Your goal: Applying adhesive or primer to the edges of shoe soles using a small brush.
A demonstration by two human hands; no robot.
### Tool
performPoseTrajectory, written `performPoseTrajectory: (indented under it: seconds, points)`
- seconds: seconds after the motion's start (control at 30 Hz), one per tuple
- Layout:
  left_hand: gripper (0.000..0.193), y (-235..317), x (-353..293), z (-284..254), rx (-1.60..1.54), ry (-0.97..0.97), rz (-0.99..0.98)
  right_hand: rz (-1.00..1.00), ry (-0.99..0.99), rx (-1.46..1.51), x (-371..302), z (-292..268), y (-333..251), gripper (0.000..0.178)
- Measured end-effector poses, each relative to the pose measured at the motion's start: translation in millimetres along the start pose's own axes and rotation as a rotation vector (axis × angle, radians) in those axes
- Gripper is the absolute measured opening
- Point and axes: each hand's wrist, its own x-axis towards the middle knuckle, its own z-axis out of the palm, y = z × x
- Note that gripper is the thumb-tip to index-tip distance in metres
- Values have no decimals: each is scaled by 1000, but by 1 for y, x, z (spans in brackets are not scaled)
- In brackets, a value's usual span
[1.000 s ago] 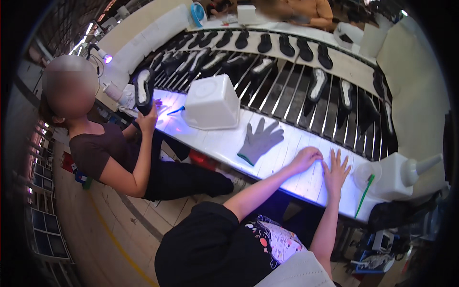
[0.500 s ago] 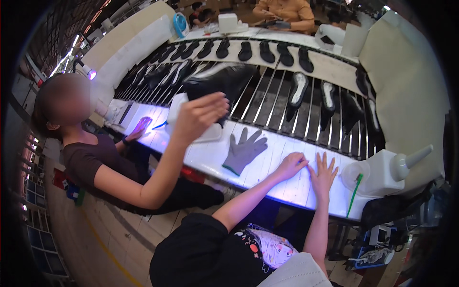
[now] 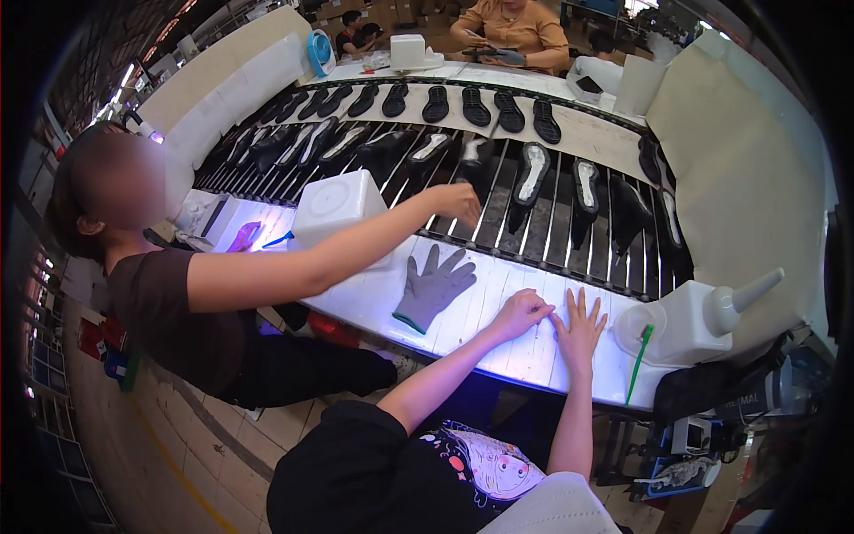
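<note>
My left hand (image 3: 521, 315) rests on the white bench edge (image 3: 485, 347), fingers curled together beside my right thumb. Whether something small is pinched there I cannot make out. My right hand (image 3: 578, 333) lies flat on the bench with its fingers spread, holding nothing. A grey glove with a green cuff (image 3: 434, 287) lies to the left of my left hand. Right of my right hand are a green-handled brush (image 3: 640, 363) and a white plastic container with a cone-shaped spout (image 3: 698, 322).
Beyond the bench runs a roller conveyor (image 3: 538, 240) with several black shoe uppers with white undersides (image 3: 531, 173). Black soles (image 3: 475, 105) line the belt behind. At left, a co-worker's arm (image 3: 356, 242) reaches over a white container (image 3: 338, 206). Another person (image 3: 525, 40) stands across.
The co-worker's hand has lowered and reached right over the rollers; a large black shoe upper beside it is now further off among the others. My hands hold nearly the same pose.
</note>
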Motion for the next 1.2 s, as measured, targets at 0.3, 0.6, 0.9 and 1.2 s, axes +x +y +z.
performPoseTrajectory:
  seconds: [0.3, 0.6, 0.9, 1.2]
  points:
    - [28, -1, 1, -4, 13, -28, -15, 7, -11, 4, 0, -3, -5, 63]
    - [24, 2, 1, -5, 11, -119, -100, 1, -3, 19, 0, -5, -2, 63]
    - [27, 5, -2, -4, -13, -95, -69, -16, 15, 11, -4, -3, 0, 60]
    - [17, 11, 1, -4, -125, -36, -146, 8, 0, -3, -1, -1, 1, 57]
